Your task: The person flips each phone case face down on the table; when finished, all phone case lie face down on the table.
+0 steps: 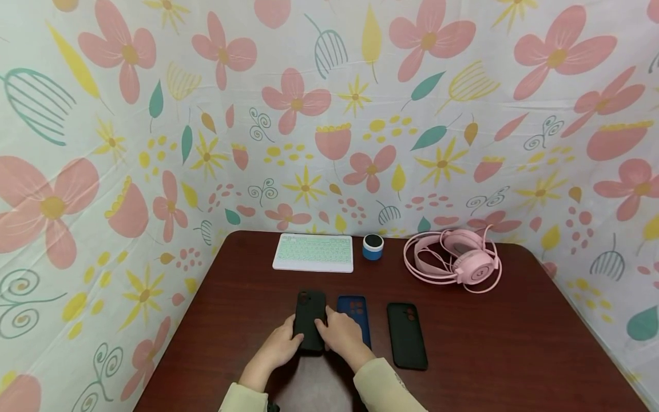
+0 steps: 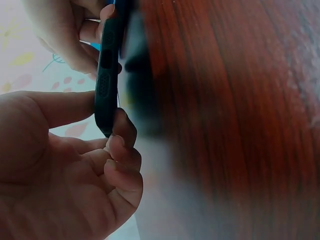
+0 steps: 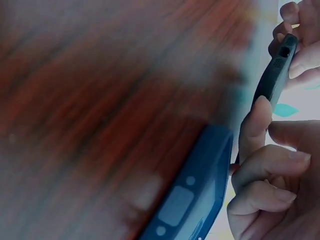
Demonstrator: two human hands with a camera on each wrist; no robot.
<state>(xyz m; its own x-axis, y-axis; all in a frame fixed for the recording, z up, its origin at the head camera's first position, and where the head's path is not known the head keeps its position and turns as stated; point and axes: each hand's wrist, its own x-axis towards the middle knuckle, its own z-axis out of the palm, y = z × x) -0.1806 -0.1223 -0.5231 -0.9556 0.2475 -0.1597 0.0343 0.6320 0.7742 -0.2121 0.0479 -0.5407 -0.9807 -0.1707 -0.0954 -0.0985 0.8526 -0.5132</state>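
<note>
A black phone case [image 1: 310, 323] is held between both hands over the table, its camera cutout at the far left corner. My left hand [image 1: 278, 346] pinches its left edge, thumb on the upper face and curled fingertips beneath, as the left wrist view shows. On the opposite edge, my right hand [image 1: 342, 333] grips with thumb and fingers. The case's end, with a port opening and speaker holes, faces the wrist cameras; whether a phone sits inside I cannot tell. A blue phone case [image 3: 212, 165] lies under and beside the right hand, partly hidden by it in the head view.
Right of the blue case lies a dark phone case [image 1: 407, 340]. Along the back of the brown table [image 1: 494, 349] are a white keyboard [image 1: 313, 266] with green keys, a small blue-and-white round speaker [image 1: 373, 250] and pink headphones [image 1: 473, 267]. A flowered cloth [image 1: 309, 154] hangs behind.
</note>
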